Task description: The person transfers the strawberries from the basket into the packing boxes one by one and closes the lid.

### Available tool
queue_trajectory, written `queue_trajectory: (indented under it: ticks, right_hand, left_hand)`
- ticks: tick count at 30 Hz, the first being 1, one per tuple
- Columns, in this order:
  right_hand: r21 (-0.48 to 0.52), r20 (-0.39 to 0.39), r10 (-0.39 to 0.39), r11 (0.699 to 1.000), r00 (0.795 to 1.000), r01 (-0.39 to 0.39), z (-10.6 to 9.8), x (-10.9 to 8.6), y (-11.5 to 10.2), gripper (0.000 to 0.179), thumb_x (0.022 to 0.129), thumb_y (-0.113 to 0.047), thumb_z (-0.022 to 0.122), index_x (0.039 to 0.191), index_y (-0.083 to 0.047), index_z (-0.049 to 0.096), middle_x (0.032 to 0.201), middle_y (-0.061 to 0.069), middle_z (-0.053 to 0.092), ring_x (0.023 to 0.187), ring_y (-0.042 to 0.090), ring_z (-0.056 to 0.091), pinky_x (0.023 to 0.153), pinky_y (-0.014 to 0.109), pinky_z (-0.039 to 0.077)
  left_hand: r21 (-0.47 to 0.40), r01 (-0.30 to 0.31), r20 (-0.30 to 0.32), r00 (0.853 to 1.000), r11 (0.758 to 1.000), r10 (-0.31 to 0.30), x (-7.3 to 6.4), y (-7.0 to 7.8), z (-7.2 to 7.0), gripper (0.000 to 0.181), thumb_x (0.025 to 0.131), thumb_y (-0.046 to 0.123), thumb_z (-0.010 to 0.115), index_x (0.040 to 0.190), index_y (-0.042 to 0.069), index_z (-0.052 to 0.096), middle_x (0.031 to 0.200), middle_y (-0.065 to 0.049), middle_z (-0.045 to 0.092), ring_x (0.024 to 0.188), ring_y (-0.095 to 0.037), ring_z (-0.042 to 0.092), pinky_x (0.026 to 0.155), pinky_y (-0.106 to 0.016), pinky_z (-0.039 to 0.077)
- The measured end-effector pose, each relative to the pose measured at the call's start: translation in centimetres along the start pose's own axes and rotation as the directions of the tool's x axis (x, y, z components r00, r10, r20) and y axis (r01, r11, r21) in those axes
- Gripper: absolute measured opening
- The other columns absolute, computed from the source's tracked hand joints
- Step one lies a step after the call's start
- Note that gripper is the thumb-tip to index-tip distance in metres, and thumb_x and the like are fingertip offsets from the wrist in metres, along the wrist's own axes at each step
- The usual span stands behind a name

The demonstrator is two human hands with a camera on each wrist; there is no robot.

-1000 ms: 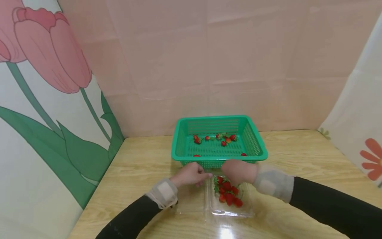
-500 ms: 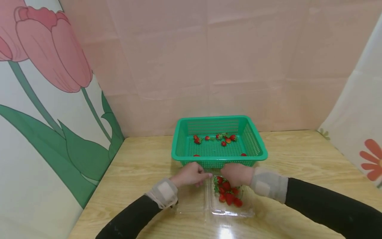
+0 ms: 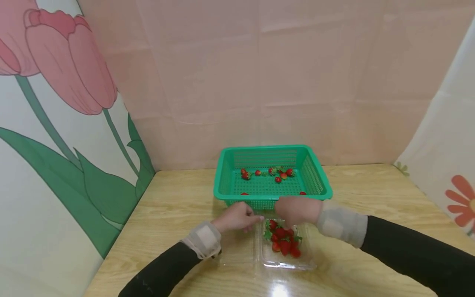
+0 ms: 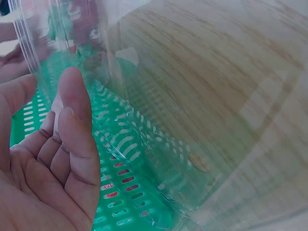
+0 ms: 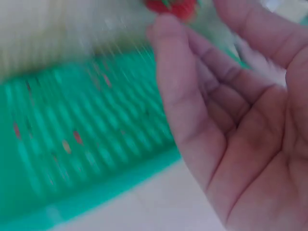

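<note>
A clear plastic clamshell box (image 3: 289, 265) lies spread on the table, its lid (image 3: 235, 258) to the left. Red strawberries (image 3: 285, 246) with green leaves are heaped in the right half. My left hand (image 3: 237, 217) pinches the box's far edge near the fold; the left wrist view has the plastic rim running between thumb and fingers. Over the far part of the heap is my right hand (image 3: 297, 209), its fingers loosely bent. In the right wrist view its thumb stands apart from the fingers (image 5: 175, 72), and a strawberry (image 5: 180, 8) shows just beyond the fingertips.
Right behind the box stands a green slotted basket (image 3: 272, 198) with several strawberries scattered on its floor. A pink cloth (image 3: 259, 82) hangs behind the wooden table (image 3: 178, 194). Printed flower cloths flank it on both sides.
My right hand dipped toward the box, then drew back up and right. The strawberries in the box have shifted, with green leaves now showing at the heap's right. The left hand keeps its place.
</note>
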State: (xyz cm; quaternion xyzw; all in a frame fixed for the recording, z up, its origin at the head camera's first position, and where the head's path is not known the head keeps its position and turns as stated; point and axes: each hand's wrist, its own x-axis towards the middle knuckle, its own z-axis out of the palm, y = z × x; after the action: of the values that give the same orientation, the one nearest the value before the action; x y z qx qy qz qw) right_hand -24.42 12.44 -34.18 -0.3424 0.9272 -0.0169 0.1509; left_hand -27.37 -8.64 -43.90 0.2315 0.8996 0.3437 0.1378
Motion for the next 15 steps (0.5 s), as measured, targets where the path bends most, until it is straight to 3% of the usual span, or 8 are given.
queue_trajectory:
  ticks: [2,4,7,10,14,15]
  right_hand:
    - [-0.002,0.058,0.049,0.999,0.997,-0.049,-0.6,0.9,0.9,0.027,0.075,-0.006,0.079,0.078,-0.011,0.053,0.072,-0.002,0.051,0.065,0.014,0.047,0.060,0.032,0.044]
    - [-0.007,0.082,0.050,0.999,0.995,-0.050,-2.3,1.0,1.2,0.029,0.076,-0.008,0.080,0.074,-0.010,0.051,0.070,-0.002,0.048,0.064,0.014,0.044,0.058,0.030,0.042]
    - [-0.052,0.070,0.037,0.998,0.997,-0.033,-5.4,0.9,1.6,0.029,0.078,-0.014,0.082,0.071,-0.013,0.054,0.069,-0.007,0.049,0.062,0.009,0.042,0.059,0.027,0.041]
    - [-0.091,0.038,0.020,0.996,0.999,-0.017,-7.7,1.4,2.6,0.044,0.078,-0.018,0.083,0.058,-0.016,0.044,0.059,-0.009,0.032,0.056,0.007,0.025,0.052,0.024,0.029]
    - [-0.117,0.055,0.041,0.993,0.998,-0.035,-9.2,2.5,4.2,0.054,0.080,-0.019,0.081,0.053,-0.019,0.035,0.054,-0.008,0.024,0.053,0.009,0.020,0.049,0.024,0.023]
    - [-0.124,0.064,0.056,0.991,0.996,-0.048,-9.3,2.7,4.7,0.051,0.080,-0.020,0.081,0.053,-0.019,0.037,0.054,-0.008,0.028,0.053,0.009,0.023,0.049,0.023,0.025]
  left_hand:
    - [0.006,0.004,-0.003,1.000,1.000,-0.004,0.0,-0.1,0.0,0.048,0.092,0.049,0.062,0.065,0.010,0.066,0.061,0.000,0.065,0.056,-0.017,0.064,0.047,-0.025,0.043]
    - [0.010,0.006,-0.007,1.000,1.000,-0.006,-0.1,-0.1,0.0,0.048,0.092,0.050,0.062,0.064,0.011,0.065,0.060,0.001,0.065,0.055,-0.017,0.064,0.046,-0.024,0.041]
    - [0.010,0.011,-0.010,1.000,1.000,-0.011,-0.2,-0.2,-0.1,0.049,0.092,0.051,0.062,0.063,0.011,0.065,0.058,0.001,0.064,0.054,-0.017,0.062,0.045,-0.024,0.039]
    - [0.003,0.012,-0.014,1.000,1.000,-0.012,-0.3,-0.2,-0.1,0.049,0.092,0.050,0.062,0.063,0.010,0.065,0.057,0.001,0.064,0.053,-0.018,0.061,0.045,-0.024,0.038]
    - [-0.008,0.017,-0.014,1.000,1.000,-0.017,-0.5,-0.3,0.0,0.050,0.091,0.052,0.062,0.064,0.011,0.065,0.058,0.001,0.064,0.054,-0.018,0.062,0.046,-0.025,0.041]
    - [-0.011,0.019,-0.012,1.000,1.000,-0.019,-0.5,-0.3,0.1,0.050,0.091,0.053,0.062,0.064,0.011,0.065,0.058,0.001,0.064,0.055,-0.018,0.062,0.047,-0.026,0.041]
